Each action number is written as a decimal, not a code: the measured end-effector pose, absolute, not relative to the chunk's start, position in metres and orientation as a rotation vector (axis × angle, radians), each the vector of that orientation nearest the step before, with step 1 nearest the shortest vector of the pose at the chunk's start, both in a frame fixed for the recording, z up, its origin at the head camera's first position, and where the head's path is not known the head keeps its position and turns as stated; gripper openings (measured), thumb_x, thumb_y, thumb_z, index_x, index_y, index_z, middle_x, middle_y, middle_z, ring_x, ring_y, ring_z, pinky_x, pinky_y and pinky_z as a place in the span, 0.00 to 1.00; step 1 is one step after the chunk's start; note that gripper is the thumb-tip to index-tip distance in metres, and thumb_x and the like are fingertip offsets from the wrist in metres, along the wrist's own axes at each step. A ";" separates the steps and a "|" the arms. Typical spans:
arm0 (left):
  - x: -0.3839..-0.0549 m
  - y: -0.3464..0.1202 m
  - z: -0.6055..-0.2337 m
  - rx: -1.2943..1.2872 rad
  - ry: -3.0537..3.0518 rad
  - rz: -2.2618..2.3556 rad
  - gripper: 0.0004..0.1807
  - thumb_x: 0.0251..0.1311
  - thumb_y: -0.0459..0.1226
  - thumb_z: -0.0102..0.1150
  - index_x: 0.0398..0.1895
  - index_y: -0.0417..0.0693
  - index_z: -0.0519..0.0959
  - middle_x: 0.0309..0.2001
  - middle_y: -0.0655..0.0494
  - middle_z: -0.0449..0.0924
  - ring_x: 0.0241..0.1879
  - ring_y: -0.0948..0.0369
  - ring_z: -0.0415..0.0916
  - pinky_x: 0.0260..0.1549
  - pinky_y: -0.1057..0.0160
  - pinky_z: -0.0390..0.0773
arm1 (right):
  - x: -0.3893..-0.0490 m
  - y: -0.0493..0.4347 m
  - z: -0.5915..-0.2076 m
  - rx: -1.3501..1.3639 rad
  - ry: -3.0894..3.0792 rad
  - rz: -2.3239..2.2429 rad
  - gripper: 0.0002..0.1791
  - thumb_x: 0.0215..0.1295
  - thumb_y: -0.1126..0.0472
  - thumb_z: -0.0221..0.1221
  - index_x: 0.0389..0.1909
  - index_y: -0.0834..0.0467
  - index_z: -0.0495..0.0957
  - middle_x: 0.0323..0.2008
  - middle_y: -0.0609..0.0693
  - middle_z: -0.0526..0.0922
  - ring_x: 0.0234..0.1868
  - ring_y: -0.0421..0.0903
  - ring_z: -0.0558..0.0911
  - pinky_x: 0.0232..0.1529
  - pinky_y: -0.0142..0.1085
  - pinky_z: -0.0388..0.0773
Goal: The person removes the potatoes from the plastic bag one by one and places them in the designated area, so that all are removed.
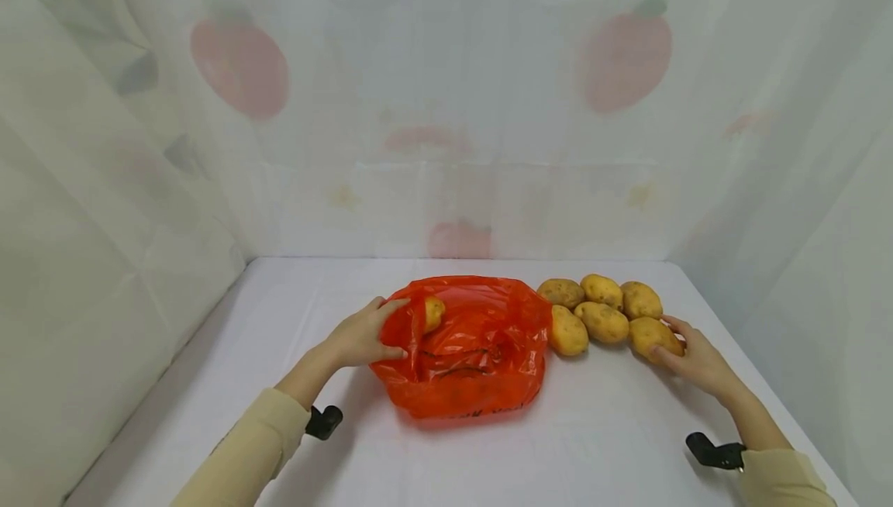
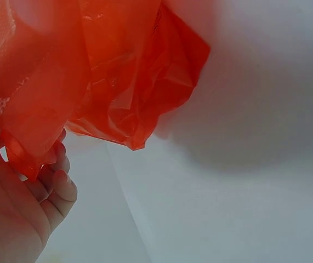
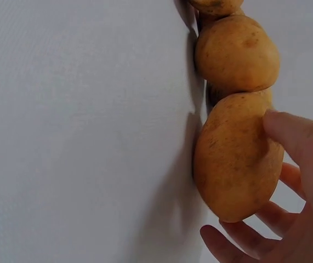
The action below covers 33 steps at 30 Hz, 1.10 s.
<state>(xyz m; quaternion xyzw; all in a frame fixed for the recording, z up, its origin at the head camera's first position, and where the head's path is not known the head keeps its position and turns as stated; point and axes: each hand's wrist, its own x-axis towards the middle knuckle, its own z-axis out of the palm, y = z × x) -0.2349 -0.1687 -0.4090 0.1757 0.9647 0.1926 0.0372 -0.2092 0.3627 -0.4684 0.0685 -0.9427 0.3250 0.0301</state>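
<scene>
A white bench [image 1: 209,429] fills the foreground. Sheer white curtains [image 1: 446,104] printed with faded red fruit enclose it at nine, twelve and three o'clock, under soft, even light.

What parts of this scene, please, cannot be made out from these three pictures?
- Head view: the orange bag hides most of the potato inside; any others are unseen.
- Left wrist view: the bag covers the left hand's thumb.
- Right wrist view: the frame edge crops the right hand and the top potato.
</scene>
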 end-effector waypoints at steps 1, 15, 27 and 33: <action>-0.235 -0.169 -0.409 0.540 2.962 0.590 0.45 0.43 0.50 0.70 0.67 0.60 0.60 0.65 0.39 0.58 0.55 0.43 0.69 0.48 0.41 0.72 | -0.209 0.362 -0.467 0.218 -2.899 0.984 0.40 0.62 0.52 0.57 0.63 0.74 0.53 0.56 0.78 0.61 0.54 0.73 0.65 0.50 0.63 0.66; -0.237 -0.171 -0.409 0.535 2.985 0.573 0.45 0.43 0.50 0.70 0.67 0.61 0.60 0.62 0.43 0.61 0.49 0.48 0.73 0.45 0.44 0.75 | -0.208 0.351 -0.443 0.365 -2.731 0.765 0.30 0.61 0.60 0.58 0.58 0.75 0.61 0.51 0.77 0.67 0.51 0.71 0.66 0.48 0.65 0.63; -0.239 -0.172 -0.408 0.571 2.990 0.570 0.45 0.44 0.50 0.69 0.68 0.58 0.59 0.60 0.42 0.62 0.46 0.49 0.74 0.45 0.45 0.75 | -0.217 0.311 -0.412 0.414 -2.693 0.883 0.28 0.67 0.58 0.53 0.62 0.68 0.60 0.57 0.70 0.67 0.55 0.67 0.68 0.50 0.62 0.66; -0.239 -0.172 -0.408 0.572 2.991 0.567 0.45 0.44 0.51 0.69 0.68 0.58 0.59 0.59 0.44 0.63 0.45 0.50 0.74 0.45 0.46 0.75 | -0.220 0.287 -0.399 0.433 -2.673 0.996 0.28 0.68 0.57 0.52 0.63 0.65 0.60 0.58 0.67 0.67 0.57 0.65 0.67 0.54 0.60 0.66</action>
